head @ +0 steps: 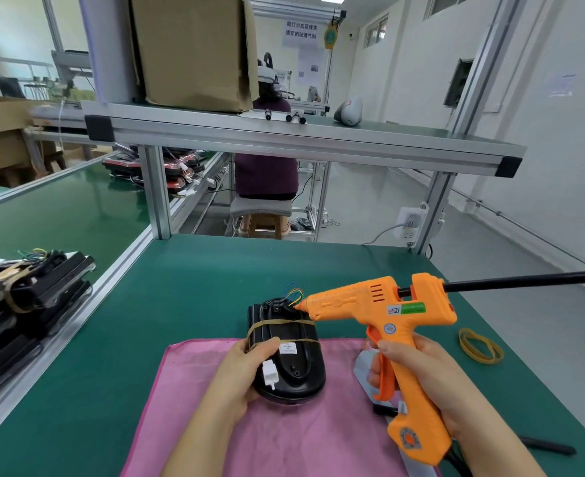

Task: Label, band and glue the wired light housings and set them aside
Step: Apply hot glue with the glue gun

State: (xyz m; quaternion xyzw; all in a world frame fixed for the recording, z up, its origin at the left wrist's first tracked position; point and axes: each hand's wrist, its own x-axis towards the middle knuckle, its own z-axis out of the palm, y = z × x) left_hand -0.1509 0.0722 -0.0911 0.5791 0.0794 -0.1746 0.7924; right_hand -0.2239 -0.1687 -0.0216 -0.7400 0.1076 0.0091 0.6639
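Black housing [289,352] held on pink cloth [284,435] at six o'clock.
Other housings [33,294] are stacked at nine o'clock; the housing is gripped by the left hand [246,370], its wire end touched by an orange glue gun [387,325] clasped in the right hand [418,376].

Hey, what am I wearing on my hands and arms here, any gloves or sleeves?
The left hand and right hand are bare: no gloves, rings or watch visible. Both forearms are bare too; no sleeve shows before the picture's edge.
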